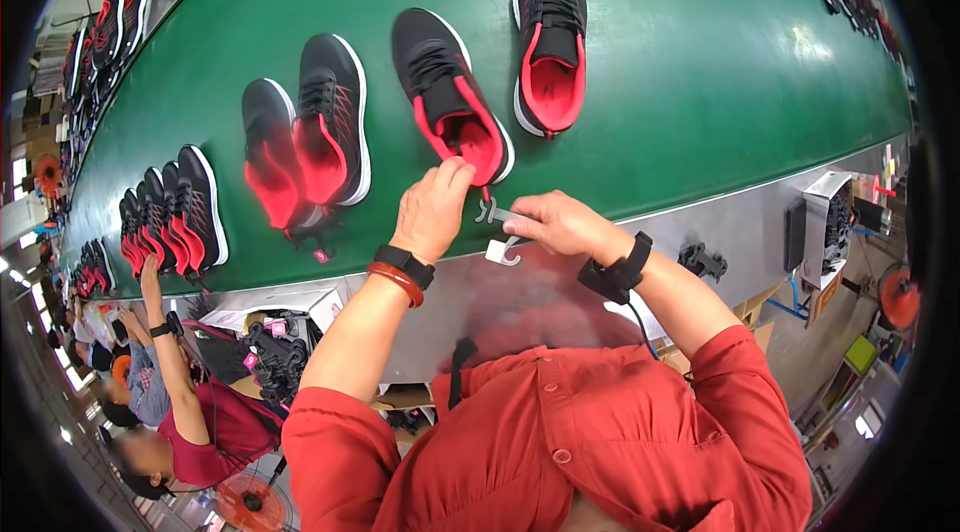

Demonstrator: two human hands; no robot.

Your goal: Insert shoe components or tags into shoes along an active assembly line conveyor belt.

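A black sneaker [432,67] with a red lining lies on the green work surface, heel toward me. My left hand [432,210] has its fingers closed at the left side of that heel. My right hand [560,222] pinches a grey plastic shoe hanger [498,215] just below the heel loop; whether the hook is through the loop I cannot tell. A small white tag [497,252] shows beneath the hanger. Beside it on the right lies a matching sneaker [552,37], also heel toward me.
Another pair of sneakers [335,122] lies to the left, with a pink-tagged hanger [320,255] at the heels. Farther left, a co-worker's hand [150,277] touches a row of sneakers [195,197]. Boxes of black hangers [280,357] stand below the table edge; another box [828,222] is at right.
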